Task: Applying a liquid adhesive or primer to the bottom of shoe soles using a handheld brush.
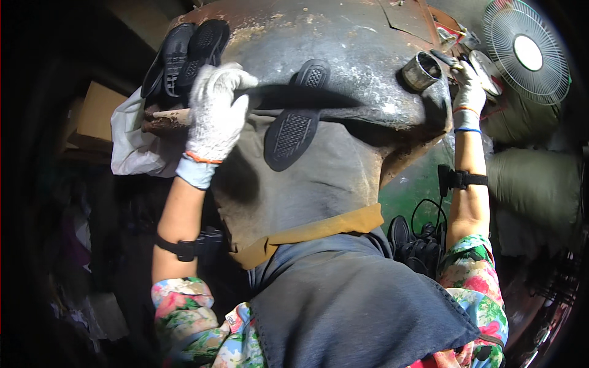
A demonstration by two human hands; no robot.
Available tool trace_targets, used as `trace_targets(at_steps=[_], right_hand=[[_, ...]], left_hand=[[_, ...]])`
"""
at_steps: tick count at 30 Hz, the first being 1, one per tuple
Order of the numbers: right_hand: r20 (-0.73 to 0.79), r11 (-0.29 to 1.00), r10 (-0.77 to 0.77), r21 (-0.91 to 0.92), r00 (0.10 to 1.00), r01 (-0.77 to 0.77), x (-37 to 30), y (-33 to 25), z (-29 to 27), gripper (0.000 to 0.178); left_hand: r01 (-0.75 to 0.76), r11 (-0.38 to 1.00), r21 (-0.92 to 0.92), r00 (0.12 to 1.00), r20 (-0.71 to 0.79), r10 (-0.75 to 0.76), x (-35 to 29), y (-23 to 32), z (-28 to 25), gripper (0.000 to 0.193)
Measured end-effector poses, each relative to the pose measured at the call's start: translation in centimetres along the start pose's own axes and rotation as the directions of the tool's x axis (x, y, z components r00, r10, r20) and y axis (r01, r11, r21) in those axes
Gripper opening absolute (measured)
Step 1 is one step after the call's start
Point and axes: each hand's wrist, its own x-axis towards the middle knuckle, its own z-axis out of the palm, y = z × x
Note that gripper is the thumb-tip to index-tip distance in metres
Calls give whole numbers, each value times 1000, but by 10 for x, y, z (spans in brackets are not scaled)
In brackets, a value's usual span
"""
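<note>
My left hand [216,110], in a white knit glove, is closed on one end of a black shoe sole [300,97]. That sole is held up almost edge-on over the table's near edge. Beneath it lies a second black sole [291,138] with a patterned face up, partly hidden by the held one. My right hand [469,92], gloved too, reaches far right beside a stained metal can [421,71]. Its fingers are closed round a short, slim dark thing [443,57], whose kind I cannot make out.
More black soles [199,52] are stacked at the table's far left. The worn worktable [362,37] is stained. A fan [527,54] stands at the far right, near a pale round lid-like disc [485,72]. Dark shoes [410,242] lie on the green floor below.
</note>
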Motion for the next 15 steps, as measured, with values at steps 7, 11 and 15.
trace_targets(at_steps=[7, 11, 15], right_hand=[[155, 810, 80, 565, 985, -155, -26, -43, 45, 25], [301, 772, 147, 561, 942, -299, -72, -85, 88, 19], [456, 647, -538, -314, 709, 694, -97, -79, 105, 37]], left_hand=[[446, -23, -895, 764, 394, -510, -9, 29, 63, 31], [449, -645, -619, 792, 610, -34, -23, 63, 90, 66], [299, -950, -89, 863, 449, 230, -23, 110, 108, 85]])
